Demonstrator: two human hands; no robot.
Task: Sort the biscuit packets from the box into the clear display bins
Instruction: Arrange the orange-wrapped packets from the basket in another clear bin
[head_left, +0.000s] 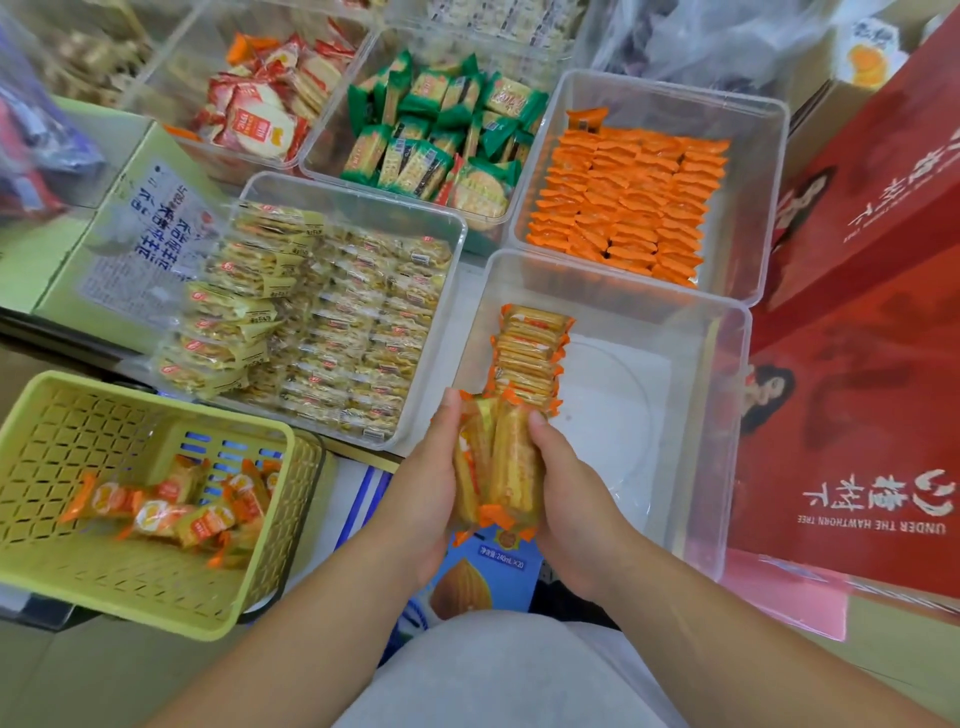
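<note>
Both hands hold a bunch of orange-edged biscuit packets (498, 462) upright over the near rim of a clear bin (696, 415). My left hand (421, 478) grips the bunch's left side and my right hand (576, 499) its right side. Inside that bin, a row of the same orange-edged packets (527, 353) stands on edge along the left wall; the rest of its floor is bare. A light green basket (67, 426) at lower left holds several loose orange packets (176, 509).
Other clear bins hold yellow packets (332, 322), orange packets (628, 202), green packets (441, 135) and red-white packets (265, 104). Red cartons (857, 364) stand at the right. A pale green carton (124, 244) lies at left. A blue drink carton (488, 566) sits below my hands.
</note>
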